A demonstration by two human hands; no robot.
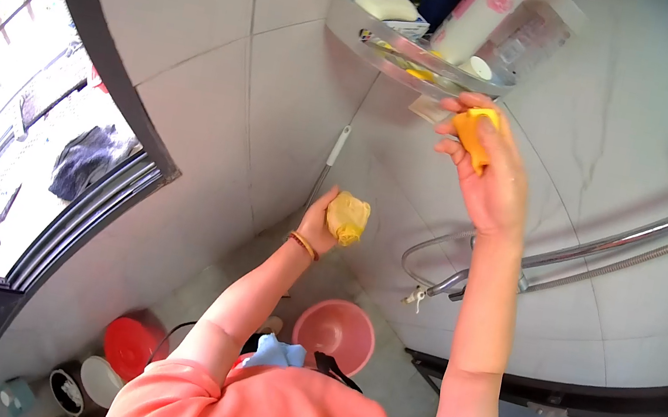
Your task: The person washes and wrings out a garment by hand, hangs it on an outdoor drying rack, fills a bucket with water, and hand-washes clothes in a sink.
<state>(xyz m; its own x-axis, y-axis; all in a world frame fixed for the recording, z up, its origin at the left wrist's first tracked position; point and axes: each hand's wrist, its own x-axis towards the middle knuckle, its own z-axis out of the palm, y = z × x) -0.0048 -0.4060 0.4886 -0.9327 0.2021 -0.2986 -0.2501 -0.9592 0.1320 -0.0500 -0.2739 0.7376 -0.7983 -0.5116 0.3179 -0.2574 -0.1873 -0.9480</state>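
Note:
My left hand (317,222), with a bracelet at the wrist, is closed around a pale yellow rounded lump (347,218) that is brighter yellow at its lower end. I cannot make out its exact kind. Higher up and to the right, my right hand (495,182) grips a small orange-yellow piece (474,137) between thumb and fingers; it looks soft or folded. Its fingertips are just below the clear corner shelf (394,58). That shelf carries a white bar of soap (387,8), a white bottle with pink flowers (483,17) and some yellow items.
A white-handled stick (338,146) leans in the tiled corner. Along the right wall run a chrome shower rail (630,236) and hose. On the floor are a pink basin (335,332), a red basin (132,349) and several buckets. An open window (40,115) is at left.

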